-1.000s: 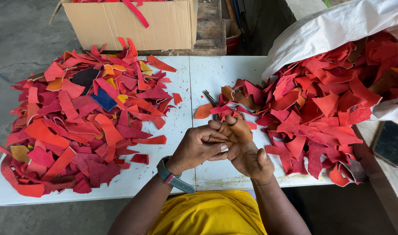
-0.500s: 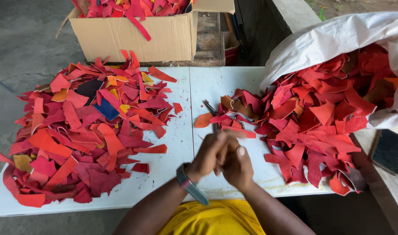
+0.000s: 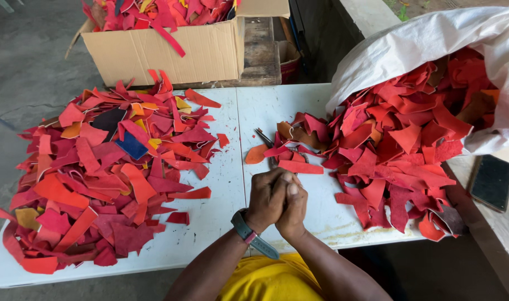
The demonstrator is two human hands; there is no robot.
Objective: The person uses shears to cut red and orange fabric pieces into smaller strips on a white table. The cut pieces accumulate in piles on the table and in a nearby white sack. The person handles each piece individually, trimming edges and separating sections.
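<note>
My left hand (image 3: 264,199), with a grey watch on its wrist, and my right hand (image 3: 295,210) are clasped together just above the near part of the white table (image 3: 223,220). No scrap shows between the fingers. Just beyond the hands lies the near edge of a heap of red and orange leather scraps (image 3: 396,147), which spills from a white sack (image 3: 427,50) on the right. A second, flatter spread of red, orange and a few dark scraps (image 3: 98,173) covers the left half of the table.
A cardboard box (image 3: 171,53) filled with more red scraps stands beyond the table's far edge. A small metal tool (image 3: 264,137) lies at the right heap's edge. A dark phone (image 3: 492,182) rests on a ledge at the right.
My hands have drawn back from the right heap toward my body. The red scrap they were fingering is no longer in them, and they are now clasped.
</note>
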